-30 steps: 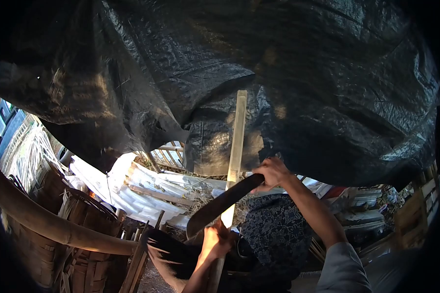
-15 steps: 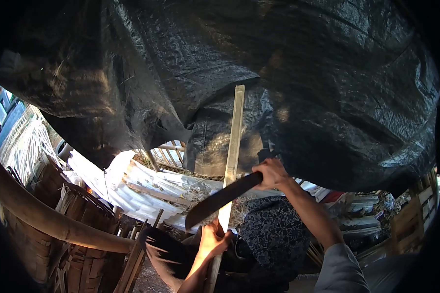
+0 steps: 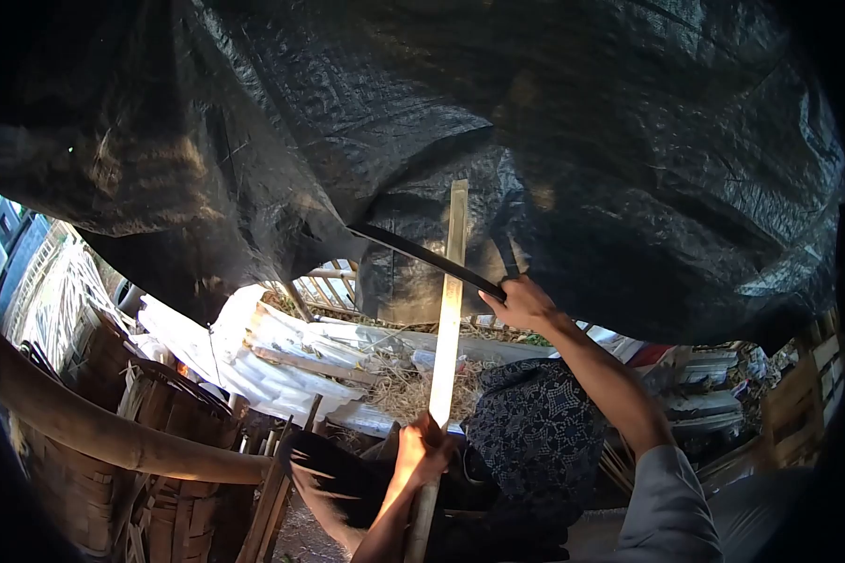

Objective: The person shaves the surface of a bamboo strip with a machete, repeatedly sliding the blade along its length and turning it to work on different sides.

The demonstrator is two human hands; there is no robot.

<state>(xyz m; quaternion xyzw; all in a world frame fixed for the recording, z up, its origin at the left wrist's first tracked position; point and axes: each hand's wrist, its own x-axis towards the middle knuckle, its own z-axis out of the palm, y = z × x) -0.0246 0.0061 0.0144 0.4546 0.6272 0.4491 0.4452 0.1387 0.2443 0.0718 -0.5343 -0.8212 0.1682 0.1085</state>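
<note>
My left hand [image 3: 423, 452] — fingers wrapped round upright pale strip [image 3: 450, 328], below dark tarp [image 3: 629, 169]; right hand [image 3: 524, 305] closed on handle of long dark blade [image 3: 422, 253], blade lying across strip's upper part

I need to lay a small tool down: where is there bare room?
A little ground shows between the leaning slats and the leg. Straw covers the spot between white sheets and patterned cloth. It's crowded left, around woven baskets and the thick pole.
</note>
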